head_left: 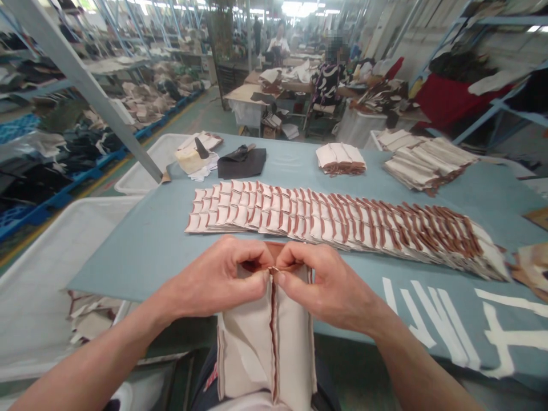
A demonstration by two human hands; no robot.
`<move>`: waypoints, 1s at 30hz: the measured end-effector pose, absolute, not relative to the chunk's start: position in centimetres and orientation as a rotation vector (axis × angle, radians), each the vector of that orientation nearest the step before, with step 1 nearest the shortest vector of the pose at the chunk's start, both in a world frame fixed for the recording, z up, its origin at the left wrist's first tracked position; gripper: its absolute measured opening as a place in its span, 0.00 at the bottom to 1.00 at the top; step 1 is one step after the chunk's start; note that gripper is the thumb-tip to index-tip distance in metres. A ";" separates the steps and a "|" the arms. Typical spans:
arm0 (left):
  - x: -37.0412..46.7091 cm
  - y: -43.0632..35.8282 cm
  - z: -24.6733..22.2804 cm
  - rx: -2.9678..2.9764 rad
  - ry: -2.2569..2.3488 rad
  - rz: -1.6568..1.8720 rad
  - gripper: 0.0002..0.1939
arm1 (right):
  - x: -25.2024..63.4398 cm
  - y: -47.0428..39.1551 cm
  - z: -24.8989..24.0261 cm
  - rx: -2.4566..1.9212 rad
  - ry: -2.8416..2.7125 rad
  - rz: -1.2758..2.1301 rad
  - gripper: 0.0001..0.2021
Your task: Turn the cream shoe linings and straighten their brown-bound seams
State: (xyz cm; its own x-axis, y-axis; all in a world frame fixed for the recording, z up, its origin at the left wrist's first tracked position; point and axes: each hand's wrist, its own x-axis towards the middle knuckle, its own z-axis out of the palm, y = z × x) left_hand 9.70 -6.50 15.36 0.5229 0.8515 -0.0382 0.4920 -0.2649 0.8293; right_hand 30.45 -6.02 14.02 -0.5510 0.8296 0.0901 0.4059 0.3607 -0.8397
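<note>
Pale blue covers the bench [124, 251], and white bins [38, 291] sit low along its left side. A grey post [92, 85] slants past them. Beyond, the green floor [199, 117] carries a yellow line [12, 256] beside blue pallets [19, 128], with crowded shelves [29, 94] above. Farther back stands a wooden table [245, 95]. At right, a light blue rack [483, 118] rises before a pale wall [514, 43]. Bright white lights [298, 8] glow overhead in the distance (the far end is too blurred to read).
</note>
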 end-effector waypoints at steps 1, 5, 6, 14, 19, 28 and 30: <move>9.8 -6.5 15.2 1.928 1.111 0.549 0.07 | 30.5 -5.9 13.8 -1.075 -2.097 1.130 0.05; 9.7 -6.1 14.6 1.811 1.056 0.565 0.06 | 30.7 -5.2 13.2 -1.058 -2.075 1.181 0.04; 9.6 -5.9 14.4 1.762 1.029 0.552 0.06 | 30.7 -5.2 13.1 -1.057 -2.085 1.171 0.04; 9.3 -5.3 14.8 1.870 1.042 0.462 0.07 | 31.0 -5.2 13.4 -0.962 -2.261 0.961 0.05; 9.7 -5.5 15.1 1.986 1.093 0.459 0.07 | 31.2 -5.3 13.4 -0.903 -2.366 0.733 0.05; 11.2 -5.5 13.9 2.134 1.114 0.570 0.08 | 31.9 -5.3 12.9 -1.068 -2.270 0.727 0.05; 11.2 -5.3 13.5 2.077 1.051 0.600 0.09 | 32.3 -5.1 12.7 -1.005 -2.276 0.697 0.06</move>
